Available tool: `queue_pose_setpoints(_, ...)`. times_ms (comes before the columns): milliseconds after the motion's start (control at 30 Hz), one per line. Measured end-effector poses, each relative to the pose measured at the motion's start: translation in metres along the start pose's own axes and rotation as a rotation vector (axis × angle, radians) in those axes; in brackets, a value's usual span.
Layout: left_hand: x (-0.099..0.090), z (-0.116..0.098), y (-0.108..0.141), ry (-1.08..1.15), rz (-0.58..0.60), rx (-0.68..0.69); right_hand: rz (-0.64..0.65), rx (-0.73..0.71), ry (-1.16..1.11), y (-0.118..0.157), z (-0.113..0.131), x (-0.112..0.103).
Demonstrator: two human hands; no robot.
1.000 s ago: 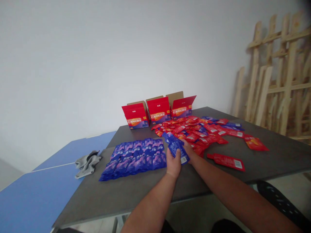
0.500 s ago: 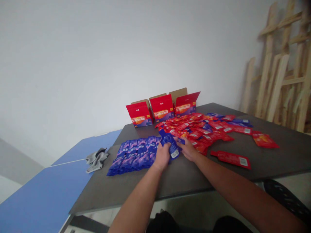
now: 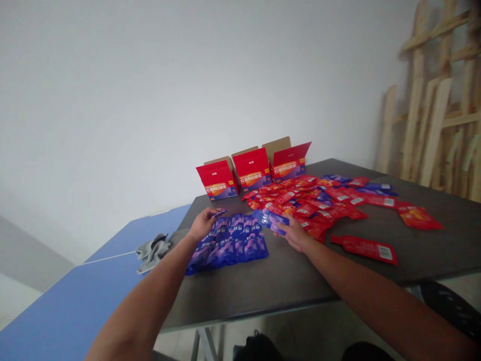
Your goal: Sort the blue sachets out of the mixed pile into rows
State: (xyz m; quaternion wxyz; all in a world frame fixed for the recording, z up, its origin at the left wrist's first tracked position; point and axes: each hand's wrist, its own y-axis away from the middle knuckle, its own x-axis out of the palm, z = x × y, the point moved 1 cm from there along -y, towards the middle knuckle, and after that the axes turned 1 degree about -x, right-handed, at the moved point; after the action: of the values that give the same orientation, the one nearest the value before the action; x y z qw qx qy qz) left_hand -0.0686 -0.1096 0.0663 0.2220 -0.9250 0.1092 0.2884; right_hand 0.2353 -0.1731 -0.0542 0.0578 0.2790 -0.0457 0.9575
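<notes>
My left hand [image 3: 203,223] pinches a blue pouch [image 3: 220,213] above the far left part of the laid-out rows of blue pouches [image 3: 229,246]. Another blue pouch [image 3: 271,221] is in my right hand [image 3: 295,234], held by one end just right of those rows. Beside my right hand spreads a loose pile of red pouches [image 3: 306,201] with some blue ones mixed in. A single red pouch [image 3: 366,248] lies apart, nearer the table's front edge.
Three open red boxes [image 3: 218,186] stand in a row at the back of the dark table [image 3: 240,296]. A grey cloth [image 3: 153,253] lies at the left, by a blue surface [image 3: 86,301]. Wooden frames [image 3: 432,125] lean at the right.
My hands have moved apart. My left hand has let go of the blue pouch it held and gone left over the rows, where it now pinches one. My right hand holds a blue pouch out flat.
</notes>
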Motion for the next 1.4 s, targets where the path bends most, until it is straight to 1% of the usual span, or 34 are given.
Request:
queue_pose_setpoints(67,-0.003,0.017,0.005,-0.113,0.061,-0.028,-0.001,0.008,0.001,-0.001,-0.001,-0.001)
queue_pose_setpoints(133,-0.005,0.028,0.008,-0.210,0.126,-0.043,0.005,0.014,0.005,-0.001,0.000,-0.001)
queue_pose_setpoints(300,-0.007,0.041,0.006,-0.357,0.219,0.001,0.013,0.017,0.005,0.001,0.002,0.000)
queue_pose_setpoints(400,-0.002,0.046,0.003,-0.370,0.265,-0.020,0.018,0.020,-0.003,0.001,0.002,0.001)
queue_pose_setpoints(500,0.003,0.049,0.003,-0.370,0.257,-0.052,0.027,0.020,-0.001,0.001,0.002,0.001)
queue_pose_setpoints(567,0.005,0.050,0.002,-0.378,0.259,-0.039,0.032,0.013,0.005,0.001,0.002,0.002)
queue_pose_setpoints(700,0.008,0.053,-0.001,-0.387,0.306,-0.004,0.043,0.009,0.011,0.002,0.002,0.002)
queue_pose_setpoints(867,0.006,0.064,-0.005,-0.388,0.326,0.008,0.021,0.013,0.006,-0.001,-0.001,0.000)
queue_pose_setpoints(967,0.006,0.069,-0.006,-0.379,0.348,0.034,0.036,0.015,0.013,-0.001,-0.001,0.000)
queue_pose_setpoints(1100,0.009,0.068,-0.005,-0.371,0.356,0.042,0.027,0.018,0.027,0.000,-0.001,0.000)
queue_pose_setpoints(1233,0.011,0.062,-0.001,-0.418,0.339,0.019,0.025,0.010,0.031,-0.002,-0.003,-0.001)
queue_pose_setpoints(1300,0.010,0.057,0.002,-0.449,0.312,0.007,0.028,0.008,0.034,-0.003,-0.004,-0.002)
queue_pose_setpoints(1400,0.008,0.045,0.003,-0.523,0.240,-0.049,0.019,-0.002,0.043,-0.002,-0.003,-0.001)
